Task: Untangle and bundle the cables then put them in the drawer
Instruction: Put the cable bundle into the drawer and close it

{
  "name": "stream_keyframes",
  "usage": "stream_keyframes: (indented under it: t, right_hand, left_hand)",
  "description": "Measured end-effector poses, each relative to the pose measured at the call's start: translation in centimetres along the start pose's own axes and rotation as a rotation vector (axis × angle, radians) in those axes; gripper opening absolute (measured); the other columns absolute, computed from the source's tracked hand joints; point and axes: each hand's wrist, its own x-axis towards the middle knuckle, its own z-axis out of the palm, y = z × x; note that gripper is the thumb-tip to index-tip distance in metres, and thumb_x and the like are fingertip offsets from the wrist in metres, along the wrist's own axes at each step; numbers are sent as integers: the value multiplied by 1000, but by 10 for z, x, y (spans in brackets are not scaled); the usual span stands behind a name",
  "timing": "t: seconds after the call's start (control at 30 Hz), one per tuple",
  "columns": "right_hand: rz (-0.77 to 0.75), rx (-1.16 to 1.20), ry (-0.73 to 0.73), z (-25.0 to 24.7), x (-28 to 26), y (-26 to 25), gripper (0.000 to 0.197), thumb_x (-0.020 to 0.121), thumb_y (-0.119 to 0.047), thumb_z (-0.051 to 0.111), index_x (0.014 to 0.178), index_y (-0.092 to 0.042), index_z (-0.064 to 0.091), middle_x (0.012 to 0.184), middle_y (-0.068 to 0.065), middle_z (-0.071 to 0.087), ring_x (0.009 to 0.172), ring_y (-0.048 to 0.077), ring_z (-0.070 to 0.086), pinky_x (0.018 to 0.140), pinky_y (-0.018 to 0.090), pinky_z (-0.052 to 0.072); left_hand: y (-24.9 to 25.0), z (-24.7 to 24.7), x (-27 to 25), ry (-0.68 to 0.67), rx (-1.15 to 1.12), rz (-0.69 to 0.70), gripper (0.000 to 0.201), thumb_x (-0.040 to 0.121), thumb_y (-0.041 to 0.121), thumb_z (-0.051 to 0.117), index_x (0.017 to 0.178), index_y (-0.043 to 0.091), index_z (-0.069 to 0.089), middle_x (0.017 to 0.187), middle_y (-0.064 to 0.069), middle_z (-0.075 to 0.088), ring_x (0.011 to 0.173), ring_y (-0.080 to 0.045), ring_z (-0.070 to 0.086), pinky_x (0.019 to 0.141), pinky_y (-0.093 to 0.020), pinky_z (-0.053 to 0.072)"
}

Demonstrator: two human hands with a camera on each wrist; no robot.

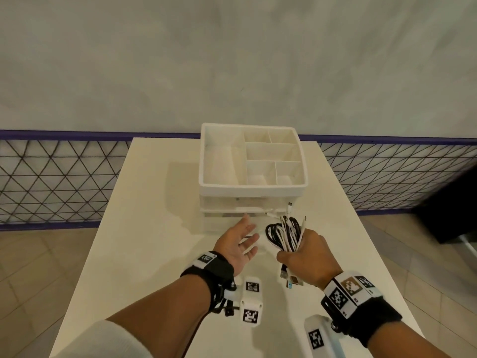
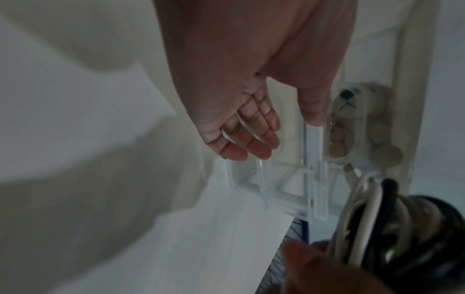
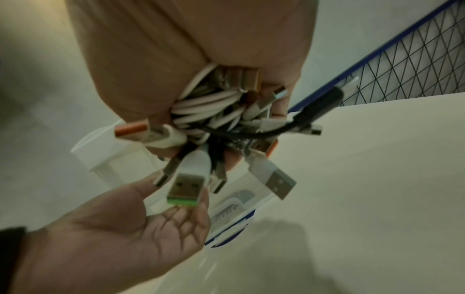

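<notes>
Cables (image 1: 285,235) already bundled, gripped tight in right hand (image 1: 308,257) above table (image 1: 144,228) middle, just before clear drawer (image 1: 232,218) of organizer (image 1: 251,187) at far edge. Left hand (image 1: 238,244) with straight fingers, holding nothing, at drawer front. Left to do: placing inside.

Pretty soft, warm indoor light in the head view, no harsh glare. Faint shadow on the table (image 1: 160,192) at 9 o'clock of the organizer (image 1: 251,161). Fisheye bending toward the edges. Way dimmer and greyer in both wrist views. Heavy smear around 8 o'clock in the left wrist view, soft focus on the cables (image 3: 216,111) up close.
</notes>
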Motion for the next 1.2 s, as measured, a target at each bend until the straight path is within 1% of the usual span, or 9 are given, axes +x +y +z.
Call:
stream_keyframes:
  t: [0.2,0.37,0.5,0.57,0.67,0.77,0.93,1.07,1.2]
  right_hand:
    - [-75,-48,-14,-15,-1,-17,10,63,-19,69,63,-17,59,52,4,67,49,22,67,52,36,60]
    - [-210,-169,-36,-20,11,-43,20,66,-22,74,80,-27,60,71,-4,71,65,19,70,63,36,61]
    - [-308,-503,-177,-1,25,-55,38,68,-26,74,104,-28,60,92,0,72,77,25,68,69,34,57]
    - [-341,-643,-239,11,32,-58,41,68,-26,76,106,-26,61,94,0,71,77,24,62,68,30,49]
    - [-340,-724,-359,26,45,-61,35,68,-22,79,98,-24,62,86,-2,66,76,22,59,67,28,47]
    - [-327,-720,-433,42,56,-61,28,69,-18,80,87,-27,59,77,-4,59,72,22,62,61,27,49]
    - [-257,-622,-418,57,65,-52,29,70,-20,78,74,-29,51,76,-6,60,78,23,65,65,29,55]
    - [-381,-594,-313,48,62,-29,59,70,-49,76,119,-24,56,115,1,60,107,24,57,92,41,49]
    - [-464,-585,-212,36,41,-12,77,90,-52,57,153,-18,28,157,2,36,141,23,39,114,43,34]
  left_hand:
    - [-38,-26,-44,19,79,-5,54,76,39,79,124,17,66,122,-1,71,113,-24,63,88,-38,48]
    - [-48,-45,-68,-10,174,-51,51,76,44,75,121,22,66,123,2,73,112,-25,64,88,-38,49]
    - [-17,-45,-86,-42,541,-69,42,86,43,72,112,12,63,115,-7,74,95,-24,71,77,-35,53]
    - [7,-41,-95,-77,738,32,27,89,31,72,101,9,63,97,-9,75,82,-22,70,71,-33,52]
    - [40,-32,-102,-55,999,358,2,88,12,67,90,11,68,84,-4,73,71,-17,69,65,-30,51]
    - [51,-18,-94,-56,1286,677,18,91,12,66,104,22,74,103,4,70,78,-9,64,77,-26,51]
    - [26,-22,-61,-91,1526,848,38,93,6,59,125,23,69,115,-1,70,104,-21,63,97,-37,49]
    - [11,-30,-34,30,1707,886,37,102,16,49,136,12,60,143,-3,57,112,-30,54,99,-28,37]
    - [8,-30,-11,106,1859,891,36,104,18,41,137,14,57,145,0,55,97,-27,47,91,-31,41]
